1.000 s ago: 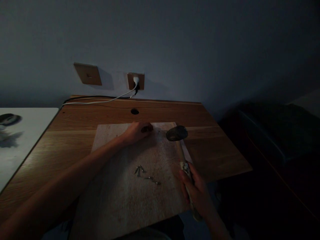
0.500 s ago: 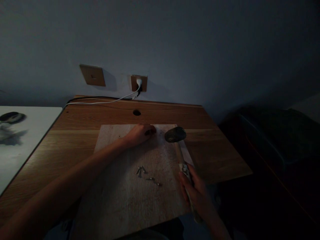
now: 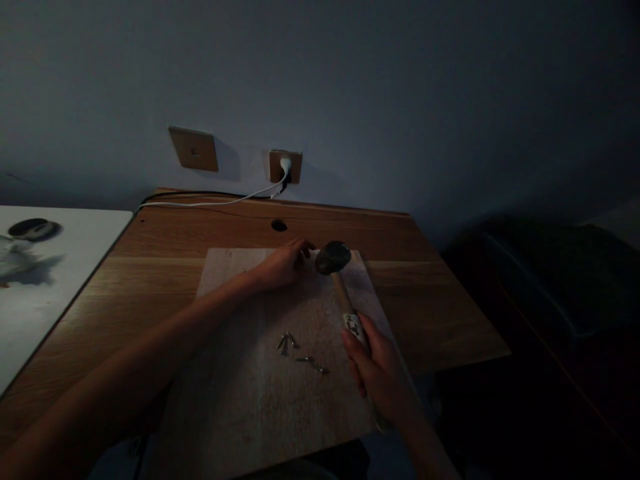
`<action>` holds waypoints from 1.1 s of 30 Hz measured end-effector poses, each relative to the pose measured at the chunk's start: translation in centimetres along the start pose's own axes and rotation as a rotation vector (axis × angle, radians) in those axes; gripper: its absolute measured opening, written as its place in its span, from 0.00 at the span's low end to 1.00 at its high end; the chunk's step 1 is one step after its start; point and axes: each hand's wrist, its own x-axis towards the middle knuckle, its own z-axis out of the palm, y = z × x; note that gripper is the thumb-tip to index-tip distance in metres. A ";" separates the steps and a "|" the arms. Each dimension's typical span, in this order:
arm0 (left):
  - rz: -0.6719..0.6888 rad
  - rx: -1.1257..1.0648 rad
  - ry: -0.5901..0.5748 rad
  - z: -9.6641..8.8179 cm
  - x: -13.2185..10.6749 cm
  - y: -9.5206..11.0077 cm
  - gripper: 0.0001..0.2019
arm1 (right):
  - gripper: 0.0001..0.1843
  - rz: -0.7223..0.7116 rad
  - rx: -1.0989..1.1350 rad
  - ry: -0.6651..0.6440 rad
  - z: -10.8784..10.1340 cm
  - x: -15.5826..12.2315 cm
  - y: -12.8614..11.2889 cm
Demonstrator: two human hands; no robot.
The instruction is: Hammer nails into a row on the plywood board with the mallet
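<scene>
My right hand [image 3: 375, 363] is wrapped round the wooden handle of a hammer [image 3: 333, 258], whose dark, blunt head is raised over the far right part of a pale wooden board [image 3: 280, 420]. To the left of the head, my left hand [image 3: 286, 263] rests near the board's far edge with its fingers curled together. Anything pinched in those fingertips is hidden. Several small metal screws or nails [image 3: 286, 343] lie loose in the middle of the board, between my two arms; their exact kind is too small to tell.
The board lies on a brown wooden desk [image 3: 440, 313] with a cable hole [image 3: 279, 225]. Behind it, a white cable [image 3: 200, 204] runs to a wall socket [image 3: 285, 167]. A white table [image 3: 60, 320] at left holds a dark round object [image 3: 35, 229]. A dark bulky shape [image 3: 565, 280] stands at right.
The hammer has moved left, its head now closer to my left hand. My left fingers have shifted slightly at the board's far edge. The view has turned a little.
</scene>
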 end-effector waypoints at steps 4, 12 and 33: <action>0.067 0.148 -0.194 -2.6 -0.8 2.6 0.12 | 0.25 0.010 0.060 0.036 -0.5 -1.4 1.4; 0.191 0.234 -0.638 -3.8 -5.4 8.9 0.09 | 0.27 0.029 0.043 0.099 -1.0 -1.6 3.9; 0.032 0.042 -0.071 -3.1 -1.7 0.4 0.12 | 0.26 0.032 0.171 0.100 -0.6 -1.6 4.0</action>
